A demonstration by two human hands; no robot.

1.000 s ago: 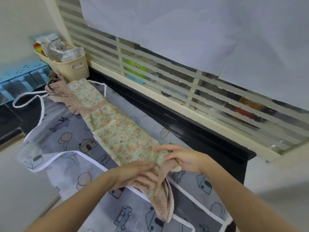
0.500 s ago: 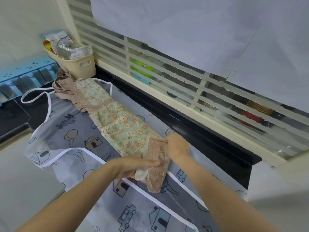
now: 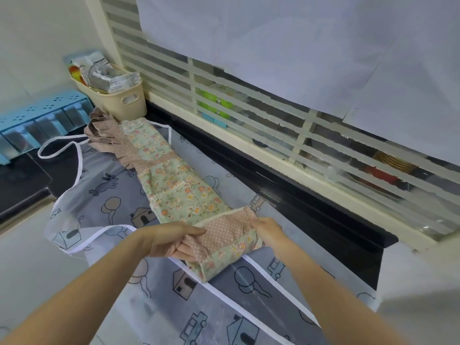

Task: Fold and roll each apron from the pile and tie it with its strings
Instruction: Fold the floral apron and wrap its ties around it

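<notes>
Now both hands grip the rolled near end of the floral apron [image 3: 179, 188].

Left hand [image 3: 171, 239] pinches the roll's left end, thumb on top of the dotted trim and fingers curled under; right hand [image 3: 267, 229] clutches the right end, its fingers hidden in the cloth. Between the hands sits the roll, and the unrolled length stretches away toward the beige basket [image 3: 122, 100]. Beneath it all lies a grey cartoon-print apron [image 3: 112, 207], spread flat, its white neck loop left of the basket.

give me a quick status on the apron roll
Left hand and right hand both grip the floral apron, near end rolled. Grey apron underneath. Nothing in the way.
</notes>
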